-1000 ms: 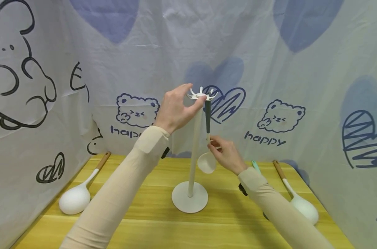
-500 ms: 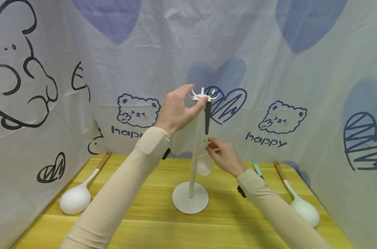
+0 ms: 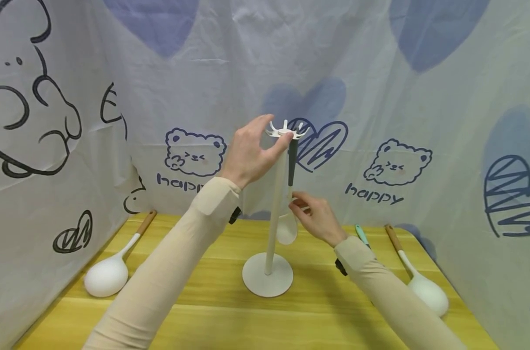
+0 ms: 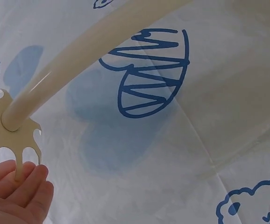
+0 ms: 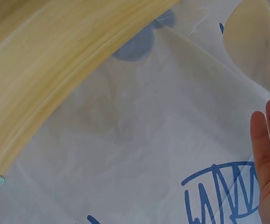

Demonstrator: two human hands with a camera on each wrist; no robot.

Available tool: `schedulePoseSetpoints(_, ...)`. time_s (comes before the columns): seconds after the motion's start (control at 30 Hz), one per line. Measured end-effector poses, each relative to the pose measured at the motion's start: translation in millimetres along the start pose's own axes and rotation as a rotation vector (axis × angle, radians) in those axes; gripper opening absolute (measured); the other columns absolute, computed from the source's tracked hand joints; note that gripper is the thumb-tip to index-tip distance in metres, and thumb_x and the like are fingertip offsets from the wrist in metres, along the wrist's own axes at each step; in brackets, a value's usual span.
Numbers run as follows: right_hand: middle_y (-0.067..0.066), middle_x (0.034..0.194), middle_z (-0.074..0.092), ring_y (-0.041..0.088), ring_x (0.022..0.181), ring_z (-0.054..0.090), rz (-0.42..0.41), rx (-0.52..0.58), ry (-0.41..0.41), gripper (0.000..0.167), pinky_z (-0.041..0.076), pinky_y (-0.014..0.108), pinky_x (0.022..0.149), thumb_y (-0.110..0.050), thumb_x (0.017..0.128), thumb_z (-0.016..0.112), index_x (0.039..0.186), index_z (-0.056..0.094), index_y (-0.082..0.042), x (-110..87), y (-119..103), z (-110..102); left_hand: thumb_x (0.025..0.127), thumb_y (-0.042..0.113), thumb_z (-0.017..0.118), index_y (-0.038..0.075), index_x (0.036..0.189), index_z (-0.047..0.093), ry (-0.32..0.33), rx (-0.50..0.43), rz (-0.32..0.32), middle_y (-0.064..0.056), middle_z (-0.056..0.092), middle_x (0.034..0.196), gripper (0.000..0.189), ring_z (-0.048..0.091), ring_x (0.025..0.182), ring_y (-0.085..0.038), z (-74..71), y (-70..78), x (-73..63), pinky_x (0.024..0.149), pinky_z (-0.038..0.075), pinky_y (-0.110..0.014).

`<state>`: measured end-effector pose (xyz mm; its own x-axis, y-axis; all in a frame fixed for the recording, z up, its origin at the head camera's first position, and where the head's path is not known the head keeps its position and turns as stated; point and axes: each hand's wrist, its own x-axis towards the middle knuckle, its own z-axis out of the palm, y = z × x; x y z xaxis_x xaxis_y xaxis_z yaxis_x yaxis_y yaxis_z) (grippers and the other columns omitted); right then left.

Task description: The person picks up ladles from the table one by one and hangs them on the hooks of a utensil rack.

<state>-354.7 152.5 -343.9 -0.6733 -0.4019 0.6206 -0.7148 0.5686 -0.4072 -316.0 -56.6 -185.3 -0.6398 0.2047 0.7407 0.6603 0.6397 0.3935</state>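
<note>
A white rack stands upright on the table, its ring of hooks (image 3: 287, 131) on top of a pole (image 3: 274, 214) and round base (image 3: 267, 275). My left hand (image 3: 250, 153) holds that ring, thumb on the near side; in the left wrist view its fingers (image 4: 25, 189) lie against the hooks. A ladle with a dark handle (image 3: 292, 163) and a pale bowl (image 3: 287, 229) hangs down from the ring beside the pole. The fingertips of my right hand (image 3: 319, 216) pinch its pale shaft, just above the bowl. How the handle's top sits on the hook is hidden.
A white ladle (image 3: 107, 276) with a wooden handle lies on the table at the left. Another wooden-handled ladle (image 3: 428, 291) lies at the right, next to a green-handled utensil (image 3: 361, 234) partly hidden by my right arm. Patterned cloth (image 3: 230, 87) surrounds the wooden table (image 3: 230, 325).
The ladle's lower end and my right hand have shifted slightly left, toward the pole. My left hand has kept its hold on the ring. The view has moved a little.
</note>
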Motion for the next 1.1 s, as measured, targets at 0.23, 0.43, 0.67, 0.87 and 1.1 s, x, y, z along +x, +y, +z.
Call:
schedulePoseSetpoints(0.23, 0.011, 0.107, 0.074, 0.023, 0.092, 0.072, -0.030, -0.025, 0.045, 0.023, 0.062, 0.032, 0.072, -0.015, 0.098, 0.061, 0.117, 0.068, -0.005, 0.1, -0.7, -7.5, 0.096, 0.049, 0.054, 0.008, 0.148, 0.041, 0.012, -0.031, 0.011, -0.010, 0.043, 0.153, 0.067, 0.038, 0.143, -0.023, 0.4, 0.2, -1.1, 0.119, 0.032, -0.035)
schedulePoseSetpoints(0.43, 0.009, 0.105, 0.075, 0.022, 0.089, 0.072, -0.013, -0.056, 0.028, 0.019, 0.062, 0.032, 0.071, -0.016, 0.098, 0.061, 0.109, 0.072, -0.004, -1.6, 0.0, -11.2, 0.098, 0.048, 0.052, 0.009, 0.152, 0.033, 0.025, -0.048, 0.030, -0.008, 0.036, 0.157, 0.070, 0.034, 0.145, -0.021, 3.7, -4.2, -8.4, 0.121, 0.028, -0.035)
schedulePoseSetpoints(0.67, 0.010, 0.102, 0.075, 0.020, 0.085, 0.072, 0.002, -0.090, 0.011, 0.019, 0.061, 0.031, 0.071, -0.015, 0.098, 0.061, 0.109, 0.072, -0.005, -7.4, 5.2, -17.8, 0.098, 0.042, 0.055, 0.006, 0.152, 0.031, 0.042, -0.053, 0.049, -0.012, 0.034, 0.158, 0.070, 0.033, 0.146, -0.024, 7.1, -9.5, -16.2, 0.121, 0.027, -0.038)
schedulePoseSetpoints(0.87, 0.009, 0.097, 0.076, 0.019, 0.081, 0.072, 0.009, -0.096, 0.018, 0.017, 0.062, 0.031, 0.070, -0.014, 0.097, 0.062, 0.106, 0.073, -0.005, -11.8, 10.9, -23.2, 0.095, 0.033, 0.062, 0.006, 0.153, 0.029, 0.043, -0.041, 0.022, -0.013, 0.039, 0.154, 0.071, 0.039, 0.141, -0.026, 8.2, -16.6, -24.7, 0.118, 0.033, -0.039)
schedulePoseSetpoints(1.1, 0.009, 0.094, 0.075, 0.017, 0.079, 0.070, 0.070, -0.097, -0.034, 0.016, 0.061, 0.033, 0.071, -0.014, 0.097, 0.062, 0.105, 0.073, -0.007, -22.9, 21.3, -34.3, 0.094, 0.026, 0.064, 0.009, 0.148, 0.039, 0.078, -0.108, 0.000, -0.014, 0.054, 0.140, 0.061, 0.051, 0.130, -0.027, 6.1, -27.6, -40.0, 0.111, 0.042, -0.044)
